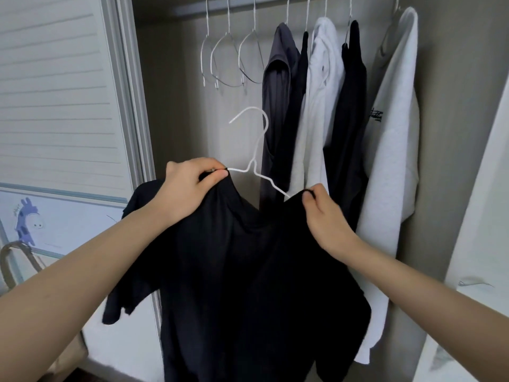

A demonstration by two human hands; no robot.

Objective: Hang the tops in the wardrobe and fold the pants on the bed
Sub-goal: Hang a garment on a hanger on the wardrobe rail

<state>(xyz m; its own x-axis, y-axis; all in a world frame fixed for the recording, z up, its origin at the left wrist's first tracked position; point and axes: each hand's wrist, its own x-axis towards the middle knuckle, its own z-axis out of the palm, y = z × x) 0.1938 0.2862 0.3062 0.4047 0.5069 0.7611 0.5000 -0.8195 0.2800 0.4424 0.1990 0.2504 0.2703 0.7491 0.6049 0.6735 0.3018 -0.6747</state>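
I hold the black top in front of the open wardrobe, and the white hanger is already inside its neck opening. My left hand pinches the left shoulder of the top together with the end of the hanger arm, thumb and forefinger closed on the cloth. My right hand grips the right shoulder of the top, fingers curled around the fabric just where the other hanger arm goes under it.

The relation that matters is between the hanger hook and the rail. The hook points up, and it stands well below the rail, under the three empty hangers and to the left of the hanging clothes. The hanger's long axis runs from my left hand down to my right hand, so it is tilted, the right end lower. The hook opens to the left.

I judge that the top is not yet settled evenly on both hanger arms. After that the whole thing must go straight up, and the free place on the rail seems to be between the empty hangers and the grey top. My left hand is nearer to the hook's neck, so it would take it more easily.
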